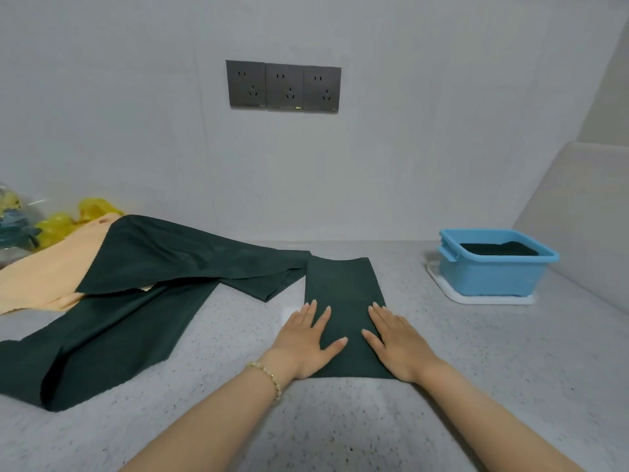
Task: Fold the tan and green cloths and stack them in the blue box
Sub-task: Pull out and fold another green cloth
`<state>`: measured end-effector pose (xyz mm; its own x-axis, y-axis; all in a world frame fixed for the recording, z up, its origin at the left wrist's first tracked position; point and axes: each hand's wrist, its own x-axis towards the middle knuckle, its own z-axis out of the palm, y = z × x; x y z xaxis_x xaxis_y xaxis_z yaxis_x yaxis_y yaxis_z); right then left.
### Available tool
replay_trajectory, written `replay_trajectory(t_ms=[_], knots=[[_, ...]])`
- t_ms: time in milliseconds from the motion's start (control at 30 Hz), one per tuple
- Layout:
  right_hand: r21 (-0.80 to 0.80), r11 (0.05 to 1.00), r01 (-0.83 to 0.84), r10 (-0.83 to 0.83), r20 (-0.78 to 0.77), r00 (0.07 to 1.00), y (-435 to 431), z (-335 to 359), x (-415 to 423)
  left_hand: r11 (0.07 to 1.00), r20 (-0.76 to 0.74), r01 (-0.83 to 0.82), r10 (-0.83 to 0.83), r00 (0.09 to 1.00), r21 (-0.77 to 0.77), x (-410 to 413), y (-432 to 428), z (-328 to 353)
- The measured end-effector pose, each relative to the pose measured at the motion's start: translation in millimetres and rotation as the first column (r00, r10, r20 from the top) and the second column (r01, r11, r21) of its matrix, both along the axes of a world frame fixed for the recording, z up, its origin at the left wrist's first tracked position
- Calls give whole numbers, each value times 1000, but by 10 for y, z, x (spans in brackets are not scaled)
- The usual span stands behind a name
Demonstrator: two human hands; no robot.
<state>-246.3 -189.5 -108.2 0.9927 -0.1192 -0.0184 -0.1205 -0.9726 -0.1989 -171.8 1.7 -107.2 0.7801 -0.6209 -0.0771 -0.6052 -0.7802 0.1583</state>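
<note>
- Speckled grey counter (340,424) fills the near ground and runs to a pale wall.
- Left hand (304,338), beaded bracelet (269,378) at the wrist, lies flat on the near left edge of the folded green cloth (343,287); fingers straight and spread.
- Right hand (396,338) lies flat on the cloth's near right edge; fingers straight, close together, thumb out.
- Folded green cloth is a narrow strip at centre, running away from the hands.
- Loose green cloths (129,308) sprawl to the left, one corner touching the strip's far end.
- Tan cloth (41,277) sits far left, partly under the green.
- Blue box (490,275) stands far right on a white tray (476,299), with a dark green cloth (498,248) inside.
- Three grey sockets (284,86) on the wall.
</note>
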Motion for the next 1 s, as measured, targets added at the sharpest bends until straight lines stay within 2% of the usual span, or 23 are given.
replay_trajectory(t_ms=[200,333,400,467,533,633,733,900,1000], knots=[[-12,994,-111,111,-20,994,65,4,-292,996,-30,76,-78,996,-56,-283,236,-19],[-58,979,-194,195,12,981,31,17,-508,988,5,137,-137,991,-70,-427,372,-15],[-92,970,-224,226,9,974,0,30,-603,978,87,195,-188,978,-80,-486,436,6],[-121,960,-251,255,15,967,-50,75,-682,960,249,265,-237,939,-85,-532,497,38],[-182,940,-287,301,50,952,-116,131,-744,949,310,296,-252,917,-104,-559,545,71],[-232,924,-305,332,88,939,-197,173,-840,952,184,266,-237,954,-152,-583,615,108],[-194,926,-323,339,55,939,-231,176,-910,957,58,270,-265,963,-105,-578,663,176],[-231,895,-382,395,11,919,-301,201,-927,947,99,320,-320,942,12,-605,679,192],[-258,880,-398,424,51,904,-307,228,-852,946,119,325,-323,939,4,-542,674,210]])
